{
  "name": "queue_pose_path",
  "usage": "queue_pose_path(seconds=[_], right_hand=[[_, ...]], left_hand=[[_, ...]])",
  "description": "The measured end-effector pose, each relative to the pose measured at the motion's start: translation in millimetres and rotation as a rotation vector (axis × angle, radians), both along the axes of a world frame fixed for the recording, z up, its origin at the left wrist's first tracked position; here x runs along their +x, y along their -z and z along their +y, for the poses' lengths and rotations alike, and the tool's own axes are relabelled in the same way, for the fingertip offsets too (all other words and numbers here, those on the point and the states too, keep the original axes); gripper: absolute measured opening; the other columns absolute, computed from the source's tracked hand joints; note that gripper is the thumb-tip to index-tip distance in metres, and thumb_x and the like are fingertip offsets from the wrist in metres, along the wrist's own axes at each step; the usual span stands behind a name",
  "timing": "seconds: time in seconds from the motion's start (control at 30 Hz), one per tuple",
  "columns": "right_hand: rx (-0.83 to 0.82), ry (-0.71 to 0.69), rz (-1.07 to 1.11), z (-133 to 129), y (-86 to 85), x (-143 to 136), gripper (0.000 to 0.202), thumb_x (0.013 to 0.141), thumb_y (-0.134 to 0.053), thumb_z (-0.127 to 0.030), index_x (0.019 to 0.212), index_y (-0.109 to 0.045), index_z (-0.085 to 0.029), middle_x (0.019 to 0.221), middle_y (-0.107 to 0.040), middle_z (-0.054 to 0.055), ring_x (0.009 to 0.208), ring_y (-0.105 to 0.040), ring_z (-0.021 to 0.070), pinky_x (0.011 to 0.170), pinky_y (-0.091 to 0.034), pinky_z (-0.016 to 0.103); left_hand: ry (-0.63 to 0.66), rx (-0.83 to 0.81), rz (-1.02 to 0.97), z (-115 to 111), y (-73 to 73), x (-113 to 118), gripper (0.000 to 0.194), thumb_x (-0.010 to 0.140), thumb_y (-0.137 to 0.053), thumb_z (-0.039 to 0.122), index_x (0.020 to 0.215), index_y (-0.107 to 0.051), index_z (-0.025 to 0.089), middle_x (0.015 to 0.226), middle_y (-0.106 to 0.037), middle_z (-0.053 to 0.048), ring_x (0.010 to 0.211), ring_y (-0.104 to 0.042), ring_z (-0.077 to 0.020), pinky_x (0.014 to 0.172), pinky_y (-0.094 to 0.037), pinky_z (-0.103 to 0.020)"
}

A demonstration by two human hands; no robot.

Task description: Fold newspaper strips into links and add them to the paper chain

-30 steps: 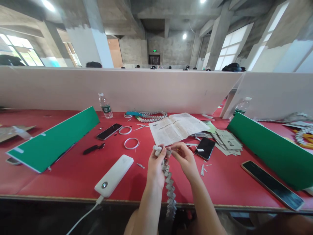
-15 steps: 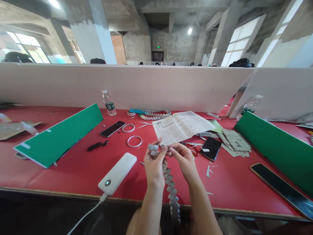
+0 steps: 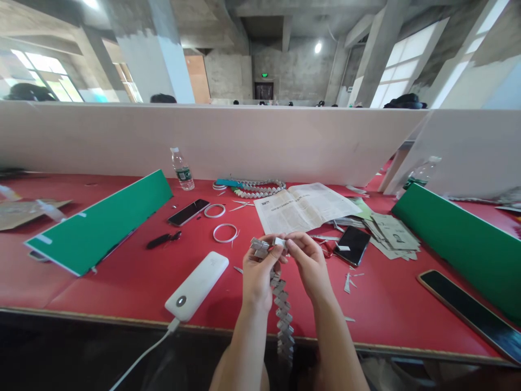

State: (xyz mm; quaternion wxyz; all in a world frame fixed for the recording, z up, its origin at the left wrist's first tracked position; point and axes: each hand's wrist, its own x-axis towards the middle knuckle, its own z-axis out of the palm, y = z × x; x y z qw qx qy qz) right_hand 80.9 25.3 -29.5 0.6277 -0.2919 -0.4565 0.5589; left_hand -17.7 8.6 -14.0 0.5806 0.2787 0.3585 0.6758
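Observation:
A zigzag chain of folded newspaper (image 3: 284, 312) hangs from my left hand (image 3: 259, 277) over the table's front edge. The fingers of that hand are closed around its upper part, and a grey folded end (image 3: 259, 247) sticks out at the left. Between both hands sits a small pale folded paper piece (image 3: 279, 242), pinched at its right side by the thumb and fingers of my right hand (image 3: 308, 262). My fingers partly hide where the piece meets the chain.
A newspaper sheet (image 3: 305, 209) lies beyond my hands, with scissors (image 3: 328, 248) and a black phone (image 3: 352, 245) to the right. A white power bank (image 3: 197, 286) is at the left. Green boards (image 3: 101, 225) stand on both sides. Another paper chain (image 3: 264, 190) rests by the partition (image 3: 244, 142).
The pale folded piece now shows more plainly between my fingers. My right hand has shifted slightly to the right, and the folded end in my left hand has turned a little.

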Motion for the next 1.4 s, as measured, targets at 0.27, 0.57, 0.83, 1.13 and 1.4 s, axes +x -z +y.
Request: queue_pose_path(seconds=[0.27, 0.57, 0.83, 1.13, 1.4], right_hand=[[0.058, 0.082, -0.17, 2, -0.2, -1, 0.016, 0.075, -0.066, -0.022, 0.09, -0.065, -0.02, 0.084, -0.071, 0.003, 0.082, -0.067, 0.0183, 0.076, -0.052, 0.031], [0.17, 0.266, -0.411, -3, -3.6, -1, 0.01, 0.078, -0.059, -0.019, 0.088, -0.063, -0.02, 0.082, -0.07, 0.003, 0.078, -0.066, 0.0178, 0.073, -0.052, 0.03], [0.212, 0.226, -0.451, -5, -4.9, 5, 0.003, 0.08, -0.059, -0.02, 0.083, -0.059, -0.02, 0.078, -0.064, 0.001, 0.075, -0.062, 0.0154, 0.07, -0.049, 0.027], [0.313, 0.337, -0.696, -8, -5.9, 11, 0.015, 0.084, -0.054, -0.024, 0.094, -0.065, -0.023, 0.088, -0.07, 0.004, 0.08, -0.064, 0.0194, 0.073, -0.048, 0.031], [0.346, 0.433, -0.806, -11, -7.8, 12, 0.013, 0.088, -0.048, -0.023, 0.087, -0.061, -0.021, 0.081, -0.066, 0.005, 0.077, -0.061, 0.0194, 0.07, -0.046, 0.03]], left_hand=[[0.046, -0.058, -0.245, 6, 8.8, 0, 0.029, 0.06, -0.078, 0.021, 0.086, -0.066, 0.02, 0.099, -0.069, -0.003, 0.05, -0.053, -0.0012, 0.039, -0.035, -0.012], [-0.022, -0.163, -0.246, 6, 7.4, 7, 0.039, 0.06, -0.078, 0.023, 0.098, -0.068, 0.02, 0.107, -0.067, -0.006, 0.057, -0.058, -0.0041, 0.04, -0.035, -0.013], [-0.069, -0.101, 0.026, 3, 5.4, 7, 0.029, 0.065, -0.074, 0.029, 0.091, -0.071, 0.017, 0.081, -0.069, -0.004, 0.049, -0.051, -0.0033, 0.042, -0.032, -0.015], [-0.117, -0.038, 0.172, -2, 4.3, 13, 0.034, 0.068, -0.071, 0.032, 0.099, -0.069, 0.017, 0.062, -0.062, -0.001, 0.049, -0.051, -0.0075, 0.043, -0.033, -0.018], [-0.015, -0.052, 0.154, -2, 3.3, 14, 0.032, 0.065, -0.073, 0.035, 0.089, -0.069, 0.015, 0.059, -0.061, -0.001, 0.045, -0.049, -0.0065, 0.042, -0.031, -0.018]])
